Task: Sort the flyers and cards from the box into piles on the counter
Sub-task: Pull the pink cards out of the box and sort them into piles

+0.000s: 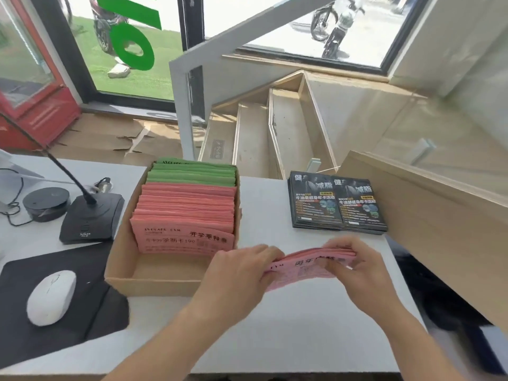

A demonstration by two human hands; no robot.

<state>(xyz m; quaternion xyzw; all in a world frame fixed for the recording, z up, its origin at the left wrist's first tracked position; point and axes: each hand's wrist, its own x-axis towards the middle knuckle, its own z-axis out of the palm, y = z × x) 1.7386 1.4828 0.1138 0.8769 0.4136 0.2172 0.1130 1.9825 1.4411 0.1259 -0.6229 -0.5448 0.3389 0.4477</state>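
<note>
1. Looking down from the head camera, you've got a bundle of pink flyers (308,266) gripped between both hands, just right of the cardboard box (154,279) and low over the white counter (275,339).
2. Your left hand (239,270) has its fingers curled over the left end of that bundle, so it's gripping it, not resting flat.
3. Your right hand (357,268) clamps the right end, fingers wrapped over the top edge and thumb on the printed face. It's a bit blurry, so I can't tell exactly how many sheets you've got.
4. The box still has plenty inside: a row of pink cards (187,215) standing on edge at the front, and green cards (192,173) behind them at the far end. The near part of the box floor is bare.
5. On the counter past your hands sit two side-by-side stacks of dark flyers (336,202), well apart from the box.
6. Left of the box: a desk microphone (92,218) on its black base, a round black puck (45,202), and a white mouse (50,296) on a black mouse pad (16,312).
</note>
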